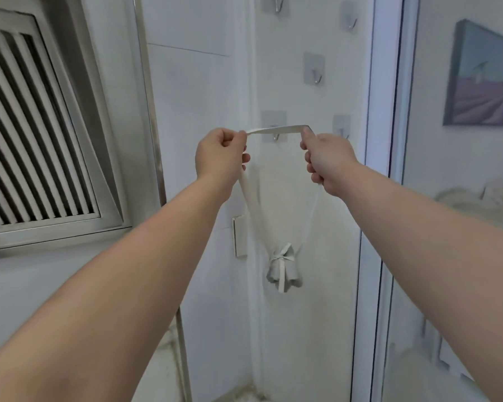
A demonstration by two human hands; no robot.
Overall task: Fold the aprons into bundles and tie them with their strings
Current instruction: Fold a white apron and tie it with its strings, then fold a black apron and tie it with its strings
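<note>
White cloth neck strap (276, 130) stretches between left hand (219, 153) and right hand (324, 162), each grip pinching it. Below hangs the pale rolled apron bundle (283, 269), already bow-tied. Next, likely: loop the strap over the square steel wall hook (273, 118) behind.

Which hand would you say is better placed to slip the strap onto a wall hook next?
Probably the right hand: hooks sit close on both sides of it, while the left hand, also gripping the strap, nears only one.
</note>
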